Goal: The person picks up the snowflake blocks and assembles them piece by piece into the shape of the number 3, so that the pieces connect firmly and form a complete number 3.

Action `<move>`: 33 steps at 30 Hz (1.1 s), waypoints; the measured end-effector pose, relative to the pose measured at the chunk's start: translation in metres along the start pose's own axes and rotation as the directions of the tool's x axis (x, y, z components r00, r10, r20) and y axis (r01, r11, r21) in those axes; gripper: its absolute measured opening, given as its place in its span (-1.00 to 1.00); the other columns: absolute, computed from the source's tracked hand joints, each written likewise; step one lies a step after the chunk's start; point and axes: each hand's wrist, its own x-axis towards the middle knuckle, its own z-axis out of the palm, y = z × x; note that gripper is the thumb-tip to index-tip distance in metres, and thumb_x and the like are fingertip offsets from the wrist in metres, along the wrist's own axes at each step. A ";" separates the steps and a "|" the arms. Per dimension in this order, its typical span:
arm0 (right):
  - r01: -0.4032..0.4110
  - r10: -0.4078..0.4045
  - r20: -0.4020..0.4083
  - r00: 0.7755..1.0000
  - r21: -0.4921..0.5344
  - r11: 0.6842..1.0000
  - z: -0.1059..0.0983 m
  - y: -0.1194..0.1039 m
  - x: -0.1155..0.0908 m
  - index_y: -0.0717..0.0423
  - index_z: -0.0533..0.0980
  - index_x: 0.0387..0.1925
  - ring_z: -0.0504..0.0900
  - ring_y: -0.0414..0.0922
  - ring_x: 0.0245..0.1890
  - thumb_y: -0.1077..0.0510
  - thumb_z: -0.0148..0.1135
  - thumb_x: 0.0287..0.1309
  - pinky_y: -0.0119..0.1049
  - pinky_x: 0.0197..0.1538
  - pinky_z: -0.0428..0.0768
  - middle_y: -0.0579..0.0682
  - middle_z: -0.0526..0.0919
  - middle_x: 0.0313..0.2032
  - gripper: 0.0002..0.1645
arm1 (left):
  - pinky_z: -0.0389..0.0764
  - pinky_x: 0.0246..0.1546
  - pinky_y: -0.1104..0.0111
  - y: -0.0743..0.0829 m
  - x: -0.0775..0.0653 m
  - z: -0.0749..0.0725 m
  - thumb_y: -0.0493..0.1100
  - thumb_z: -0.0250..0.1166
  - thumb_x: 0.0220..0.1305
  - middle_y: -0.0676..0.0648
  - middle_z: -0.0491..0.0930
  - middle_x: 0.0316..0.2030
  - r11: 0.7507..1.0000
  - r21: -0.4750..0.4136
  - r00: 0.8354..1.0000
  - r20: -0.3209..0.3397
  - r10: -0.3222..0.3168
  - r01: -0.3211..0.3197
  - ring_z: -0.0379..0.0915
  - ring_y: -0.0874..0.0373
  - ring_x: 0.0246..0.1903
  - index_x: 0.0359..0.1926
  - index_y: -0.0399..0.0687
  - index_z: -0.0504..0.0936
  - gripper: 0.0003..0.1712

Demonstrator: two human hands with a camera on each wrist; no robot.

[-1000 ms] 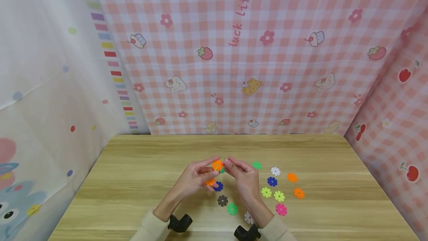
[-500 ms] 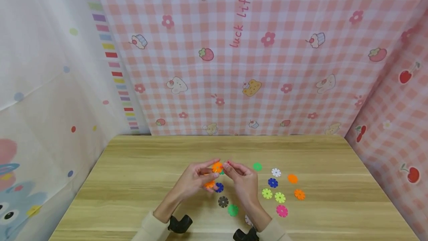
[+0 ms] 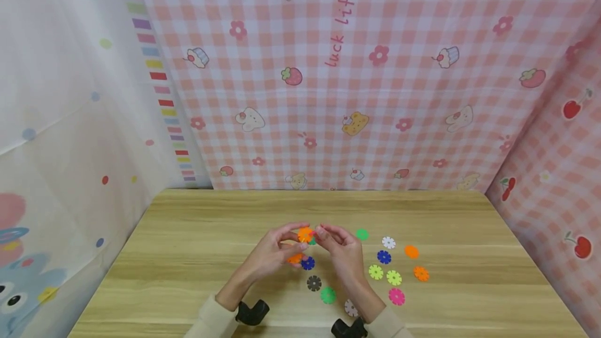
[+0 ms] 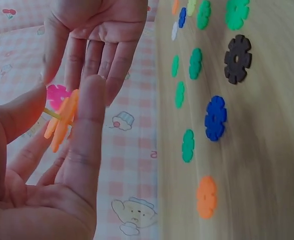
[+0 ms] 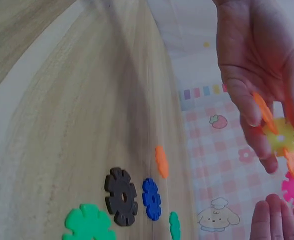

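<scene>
Over the surface (image 3: 197, 233), short of its far edge, the left hand (image 3: 269, 246) pinches an orange-and-yellow disc cluster (image 5: 276, 145) and the right hand (image 3: 345, 255) pinches a pink disc (image 5: 291, 192) against it, seemingly a joining step that calls for aligning slots and pressing.

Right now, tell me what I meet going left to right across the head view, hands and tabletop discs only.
Left hand, right hand, left yellow-green disc, right yellow-green disc, rightmost orange disc; other discs overlap these sideways.
</scene>
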 end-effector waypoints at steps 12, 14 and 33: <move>-0.113 0.118 0.060 0.991 -0.087 0.990 -0.012 0.015 0.010 0.37 0.51 0.08 0.72 -0.04 -0.24 0.18 0.17 0.37 -0.25 -0.05 0.70 0.25 0.68 -0.09 -0.63 | 0.59 -0.16 0.29 -0.021 0.000 -0.020 -0.04 0.28 0.37 -0.17 0.64 -0.14 0.989 0.124 0.994 -0.081 -0.068 0.077 0.60 0.06 -0.20 0.32 0.10 0.44 -0.47; -0.131 0.141 0.092 0.986 -0.107 0.986 -0.014 0.018 0.011 0.38 0.49 0.10 0.70 -0.06 -0.26 0.21 0.19 0.34 -0.23 -0.05 0.69 0.24 0.67 -0.12 -0.61 | 0.58 -0.16 0.29 -0.025 0.001 -0.024 -0.04 0.28 0.36 -0.19 0.66 -0.14 0.988 0.123 0.993 -0.088 -0.078 0.088 0.61 0.06 -0.19 0.33 0.05 0.43 -0.45; -0.116 0.212 0.258 0.942 -0.343 0.932 -0.013 0.032 0.012 0.37 0.54 -0.01 0.53 -0.14 -0.52 0.46 0.24 0.00 -0.39 -0.47 0.57 0.10 0.59 -0.28 -0.57 | 0.54 -0.10 0.30 -0.052 -0.006 -0.052 -0.17 0.26 0.38 -0.22 0.69 -0.16 0.986 0.076 0.971 -0.197 -0.133 0.150 0.60 0.01 -0.16 0.33 -0.13 0.37 -0.46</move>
